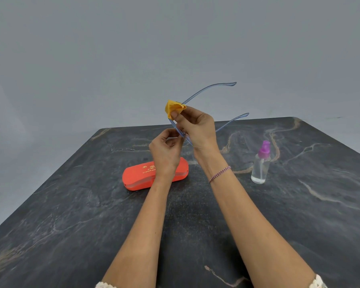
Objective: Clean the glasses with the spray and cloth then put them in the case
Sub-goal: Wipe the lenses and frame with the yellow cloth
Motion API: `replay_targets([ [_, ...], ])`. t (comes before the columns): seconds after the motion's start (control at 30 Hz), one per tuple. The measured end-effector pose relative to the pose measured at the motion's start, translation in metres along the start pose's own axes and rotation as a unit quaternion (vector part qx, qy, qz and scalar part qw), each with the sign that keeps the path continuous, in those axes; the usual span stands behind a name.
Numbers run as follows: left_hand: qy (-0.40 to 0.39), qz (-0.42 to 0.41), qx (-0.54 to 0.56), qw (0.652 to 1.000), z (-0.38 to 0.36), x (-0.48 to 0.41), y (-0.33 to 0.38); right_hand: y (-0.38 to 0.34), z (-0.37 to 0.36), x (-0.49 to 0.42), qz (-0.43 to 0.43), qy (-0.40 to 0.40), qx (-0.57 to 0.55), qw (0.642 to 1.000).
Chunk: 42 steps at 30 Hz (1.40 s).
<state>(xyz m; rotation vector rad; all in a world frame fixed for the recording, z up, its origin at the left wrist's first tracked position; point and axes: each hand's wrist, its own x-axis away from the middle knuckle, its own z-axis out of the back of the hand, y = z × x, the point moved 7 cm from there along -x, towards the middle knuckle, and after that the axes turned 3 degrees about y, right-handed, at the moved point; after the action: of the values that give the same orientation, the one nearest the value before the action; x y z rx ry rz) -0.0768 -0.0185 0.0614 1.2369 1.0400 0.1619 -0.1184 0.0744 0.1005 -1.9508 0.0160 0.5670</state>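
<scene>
So both hands are up above the table (299, 204) with the glasses (180, 132) held between them, in the air. The frame is blue and see-through, turned on its side so one lens sits above the other, and both temples are unfolded and point away from the person, off to the right. The right hand (195, 129) has the yellow cloth (173, 108) bunched up at the upper end of the frame, its grip pinching the cloth against the glasses with thumb on the near side. The left hand (166, 150) is lower, its grip a fingertip pinch on the bottom end of the frame.

The case (139, 176) is orange-red with gold lettering, lying closed on the table, partly hidden behind the left wrist. The spray bottle (260, 165) stands upright on the table off to the right, well apart from the case: clear body, purple top, nobody touching it. There's a thin pink and white bracelet (219, 173) on the right wrist, and a plain grey wall (133, 48) behind everything
</scene>
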Motion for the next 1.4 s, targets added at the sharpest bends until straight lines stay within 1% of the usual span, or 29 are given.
replay_targets([
  [0.1,0.008,0.005,0.007,1.0,0.0,0.002,0.0,0.0,-0.001,0.002,0.031,0.039,0.066,0.997],
  [0.17,0.012,0.013,0.017,1.0,0.001,0.001,-0.002,-0.002,-0.002,0.004,0.045,0.05,0.064,0.996],
  [0.23,0.005,0.019,0.021,1.0,0.0,0.001,-0.004,-0.005,0.001,0.004,0.046,0.059,0.023,0.997],
  [0.37,-0.005,0.044,0.041,0.998,-0.002,0.002,-0.008,-0.016,0.015,0.0,0.049,0.094,-0.118,0.987],
  [0.47,0.002,0.042,0.047,0.998,-0.001,0.001,-0.008,-0.022,0.02,-0.002,0.06,0.101,-0.16,0.98],
  [0.53,0.007,0.027,0.036,0.999,0.0,0.002,-0.005,-0.02,0.013,0.002,0.051,0.088,-0.145,0.984],
  [0.63,0.029,0.005,0.007,1.0,0.002,0.002,0.001,-0.008,-0.003,0.011,0.03,0.064,-0.079,0.994],
  [0.73,0.042,-0.001,-0.007,0.999,0.004,0.001,-0.001,-0.001,-0.008,0.014,0.014,0.065,-0.055,0.996],
  [0.87,0.025,-0.008,-0.008,1.0,0.001,0.003,-0.002,-0.007,0.004,0.009,0.016,0.091,-0.103,0.99],
  [1.0,0.027,0.042,0.045,0.998,0.001,0.001,-0.016,-0.027,0.024,-0.001,0.054,0.115,-0.202,0.971],
  [1.1,0.024,0.05,0.054,0.997,0.0,0.001,-0.019,-0.038,0.039,-0.005,0.074,0.141,-0.251,0.955],
  [1.27,0.024,0.059,0.069,0.996,0.002,0.0,-0.022,-0.041,0.044,-0.003,0.091,0.148,-0.3,0.938],
  [1.4,0.02,0.058,0.071,0.996,0.003,0.0,-0.019,-0.042,0.047,-0.002,0.101,0.158,-0.315,0.93],
])
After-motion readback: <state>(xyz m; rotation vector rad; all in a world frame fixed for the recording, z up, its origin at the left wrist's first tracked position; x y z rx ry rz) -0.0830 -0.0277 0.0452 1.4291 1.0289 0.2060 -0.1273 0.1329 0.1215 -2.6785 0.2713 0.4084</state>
